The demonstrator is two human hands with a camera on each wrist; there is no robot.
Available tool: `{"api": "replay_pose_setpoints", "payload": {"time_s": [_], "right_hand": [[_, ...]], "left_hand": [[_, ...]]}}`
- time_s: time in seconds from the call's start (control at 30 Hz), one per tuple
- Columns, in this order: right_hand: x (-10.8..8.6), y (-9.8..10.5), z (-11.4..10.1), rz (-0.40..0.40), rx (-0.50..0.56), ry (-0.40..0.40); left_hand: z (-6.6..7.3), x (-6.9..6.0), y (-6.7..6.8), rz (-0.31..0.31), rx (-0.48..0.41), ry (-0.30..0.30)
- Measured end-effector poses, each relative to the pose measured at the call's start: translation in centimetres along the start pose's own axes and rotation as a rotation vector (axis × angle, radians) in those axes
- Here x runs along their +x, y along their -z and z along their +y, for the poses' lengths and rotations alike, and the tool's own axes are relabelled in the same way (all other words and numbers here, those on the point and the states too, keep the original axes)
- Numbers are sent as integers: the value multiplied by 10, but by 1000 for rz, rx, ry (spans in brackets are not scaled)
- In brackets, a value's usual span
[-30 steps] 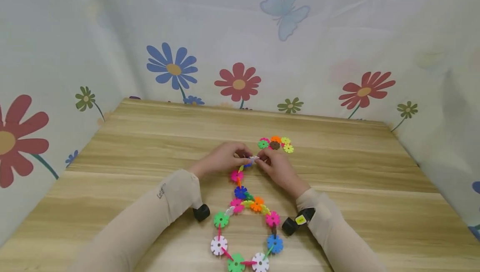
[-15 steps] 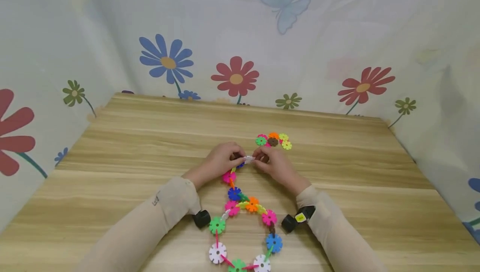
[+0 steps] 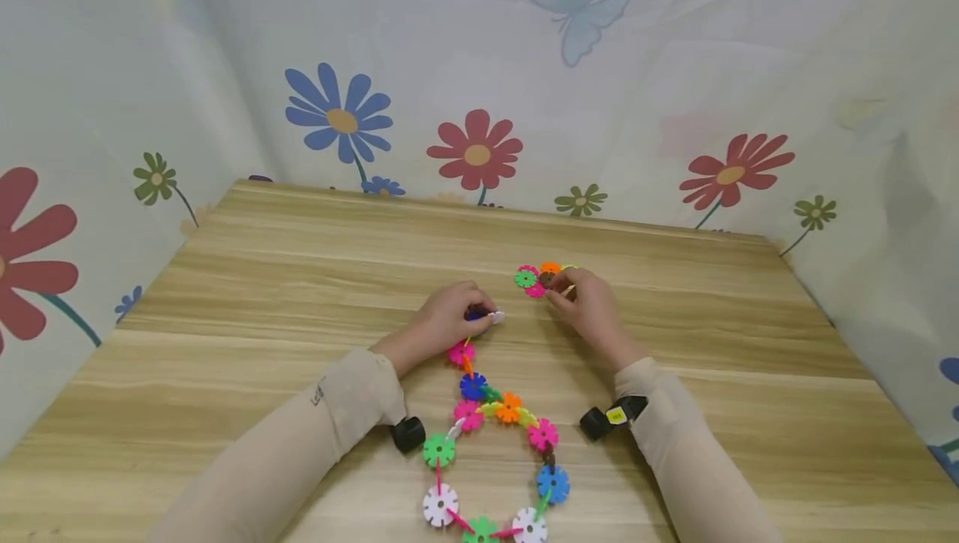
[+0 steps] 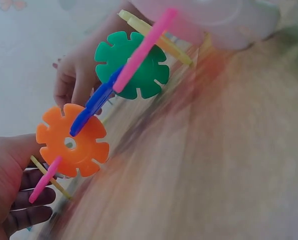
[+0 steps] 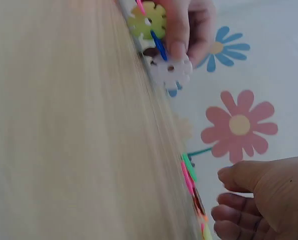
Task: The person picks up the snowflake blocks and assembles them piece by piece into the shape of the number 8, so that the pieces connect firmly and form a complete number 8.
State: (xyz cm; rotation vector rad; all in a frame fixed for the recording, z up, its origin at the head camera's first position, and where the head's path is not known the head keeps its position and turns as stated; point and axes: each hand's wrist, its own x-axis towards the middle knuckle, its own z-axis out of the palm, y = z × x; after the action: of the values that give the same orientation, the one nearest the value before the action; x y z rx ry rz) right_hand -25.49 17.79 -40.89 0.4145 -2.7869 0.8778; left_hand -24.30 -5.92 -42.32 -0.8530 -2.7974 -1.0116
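My left hand (image 3: 445,316) pinches the end of a chain of flower-shaped discs (image 3: 473,386), near a dark blue disc and a white disc (image 3: 496,318). The right wrist view shows its thumb against the upper edge of that white disc (image 5: 171,71). The chain runs toward me into a ring of linked discs (image 3: 553,485). My right hand (image 3: 592,310) is at the small group of loose discs (image 3: 526,278), fingertips beside a brown disc. Its thumb and fingers stand apart in the right wrist view (image 5: 269,200), holding nothing visible.
The loose group also has pink, orange (image 3: 550,268) and yellow discs, partly behind my right hand. Beyond the wooden table (image 3: 360,235) hangs a flower-printed cloth (image 3: 479,43). Black wrist cameras (image 3: 408,435) hang beside both sleeves.
My right hand has let go of the white disc at the chain's end and moved right and away from me to the loose discs. My left hand still holds the chain.
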Motion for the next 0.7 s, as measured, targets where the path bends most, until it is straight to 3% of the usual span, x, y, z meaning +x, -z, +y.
{"api": "replay_pose_setpoints", "payload": {"time_s": [0.17, 0.37, 0.7], "right_hand": [[2, 9, 15, 66, -74, -98], [2, 13, 26, 16, -103, -217], [6, 9, 36, -1, -65, -255]], "left_hand": [[0, 0, 0, 3, -14, 0], [0, -1, 1, 4, -2, -23], [0, -1, 1, 11, 5, -35]]}}
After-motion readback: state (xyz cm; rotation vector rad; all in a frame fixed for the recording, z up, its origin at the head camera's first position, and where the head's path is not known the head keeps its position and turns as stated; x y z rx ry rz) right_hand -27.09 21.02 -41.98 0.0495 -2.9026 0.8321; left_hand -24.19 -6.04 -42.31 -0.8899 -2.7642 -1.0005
